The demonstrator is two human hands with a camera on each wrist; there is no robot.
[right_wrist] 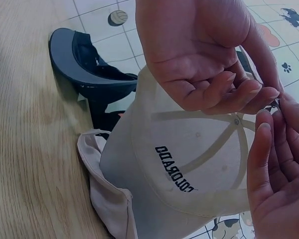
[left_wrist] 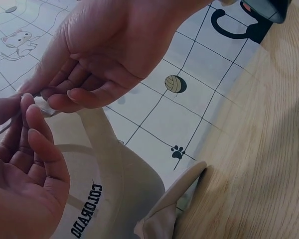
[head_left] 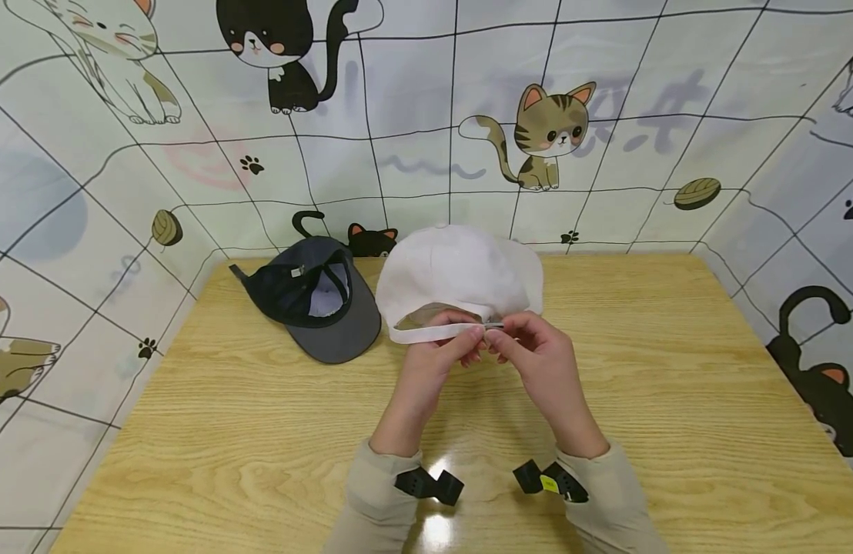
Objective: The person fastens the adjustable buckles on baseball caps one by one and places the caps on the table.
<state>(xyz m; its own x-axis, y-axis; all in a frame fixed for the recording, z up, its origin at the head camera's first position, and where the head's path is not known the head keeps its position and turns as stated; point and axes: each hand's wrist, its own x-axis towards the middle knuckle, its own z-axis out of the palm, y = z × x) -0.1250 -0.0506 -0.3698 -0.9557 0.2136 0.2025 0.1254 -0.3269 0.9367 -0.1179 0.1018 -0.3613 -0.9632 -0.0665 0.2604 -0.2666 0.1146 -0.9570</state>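
Observation:
A white baseball cap (head_left: 454,265) stands at the table's back middle, its rear opening toward me and its brim pointing back right. Dark COLORADO lettering (left_wrist: 88,211) shows on it in the wrist views. My left hand (head_left: 429,365) pinches the cap's back strap (head_left: 423,334) between thumb and fingers. Close beside it, my right hand (head_left: 544,365) pinches the strap's small grey metal buckle (head_left: 494,325). The fingertips of both hands meet there and partly hide the buckle. In the right wrist view, the buckle (right_wrist: 274,104) shows between the fingertips.
A dark grey cap (head_left: 332,331) lies underside up, left of the white one, its brim toward me. Cat-print cloth walls (head_left: 413,169) enclose the wooden table (head_left: 260,446) at the back and both sides. Black wrist cameras (head_left: 429,485) sit on both sleeves.

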